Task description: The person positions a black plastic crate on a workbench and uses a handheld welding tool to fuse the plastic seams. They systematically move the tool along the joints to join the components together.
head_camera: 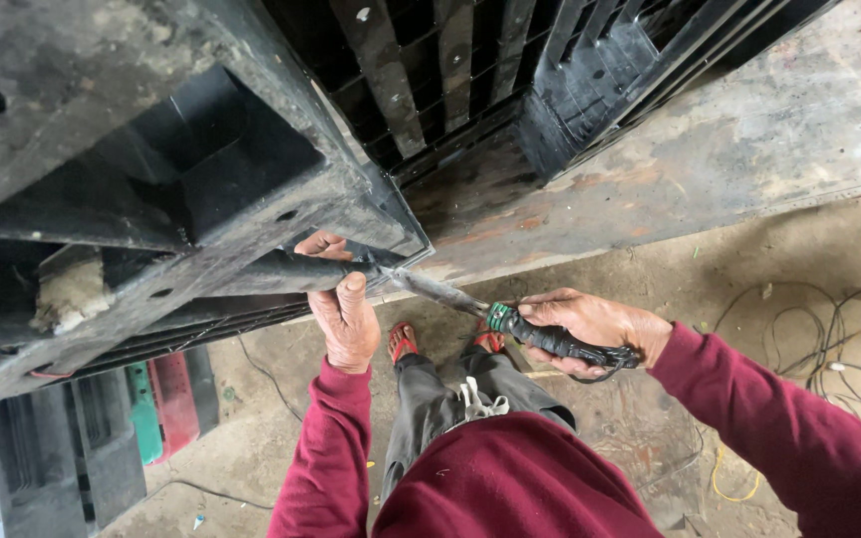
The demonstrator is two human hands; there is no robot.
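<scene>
Left hand (344,317) gripping black pallet (181,189) edge; right hand (595,327) clenched round iron tool (510,321); cables (829,339) nearby.

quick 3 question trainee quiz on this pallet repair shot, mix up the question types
1. True or false: the right hand holds the tool by its black handle.
2. What does the left hand grip? A) a black strip against the black pallet B) a cable C) a cloth
3. Fill in: loose ____ lie on the floor at the right.

Key: 1 true; 2 A; 3 cables
</scene>
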